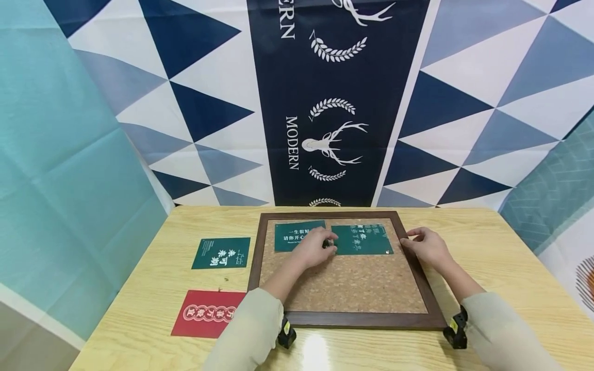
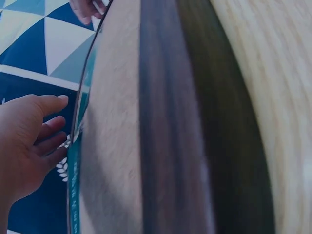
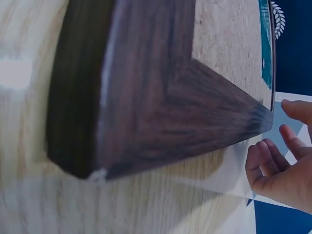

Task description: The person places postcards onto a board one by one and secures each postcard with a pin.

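Observation:
A cork board [image 1: 352, 288] with a brown wooden frame lies on the table. Two green cards with white lettering are on its upper part: a left card [image 1: 285, 238] and a right card [image 1: 366, 239]. A small pale pin [image 1: 388, 252] shows at the right card's lower right corner. Over the gap between the cards is my left hand [image 1: 315, 248], partly covering the left one; its fingers are loosely bent, apart from the thumb, with nothing visible between them [image 2: 34, 146]. My right hand [image 1: 428, 246] is at the frame's right side, thumb by the edge, fingers relaxed.
Left of the board lie another green card [image 1: 221, 253] and a red card [image 1: 201, 314] with white lettering, the red one partly behind the left sleeve. Patterned cloth [image 1: 334, 103] hangs behind the wooden table [image 1: 153, 288]. Wrist cameras [image 1: 457, 332] sit close to the frame's near edge.

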Tool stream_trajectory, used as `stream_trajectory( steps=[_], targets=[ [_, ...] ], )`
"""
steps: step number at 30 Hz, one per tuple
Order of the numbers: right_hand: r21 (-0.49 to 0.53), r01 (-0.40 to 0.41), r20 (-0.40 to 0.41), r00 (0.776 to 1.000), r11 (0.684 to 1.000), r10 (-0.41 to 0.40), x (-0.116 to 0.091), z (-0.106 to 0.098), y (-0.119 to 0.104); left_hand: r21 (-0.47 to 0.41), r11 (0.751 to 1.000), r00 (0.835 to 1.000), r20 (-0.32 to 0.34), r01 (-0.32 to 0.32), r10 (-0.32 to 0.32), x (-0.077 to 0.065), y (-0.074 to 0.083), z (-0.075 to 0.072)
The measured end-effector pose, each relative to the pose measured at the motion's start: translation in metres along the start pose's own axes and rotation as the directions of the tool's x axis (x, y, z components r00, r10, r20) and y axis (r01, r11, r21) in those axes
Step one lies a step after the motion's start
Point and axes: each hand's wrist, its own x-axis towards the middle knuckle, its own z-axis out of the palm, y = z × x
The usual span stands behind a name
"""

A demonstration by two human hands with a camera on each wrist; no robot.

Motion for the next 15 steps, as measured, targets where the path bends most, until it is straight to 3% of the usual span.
stream_trajectory(
  steps=[9,15],
  targets=[
    [-0.003,-0.022,0.036,0.999,1.0,0.022,0.001,0.003,0.001,-0.056,0.993,0.993,-0.059,0.101,-0.104,-0.012,-0.013,-0.026],
    [-0.01,-0.02,0.036,0.999,1.0,0.021,0.0,0.003,-0.001,-0.095,0.987,0.982,-0.125,0.13,-0.141,-0.02,-0.024,-0.038]
  ],
)
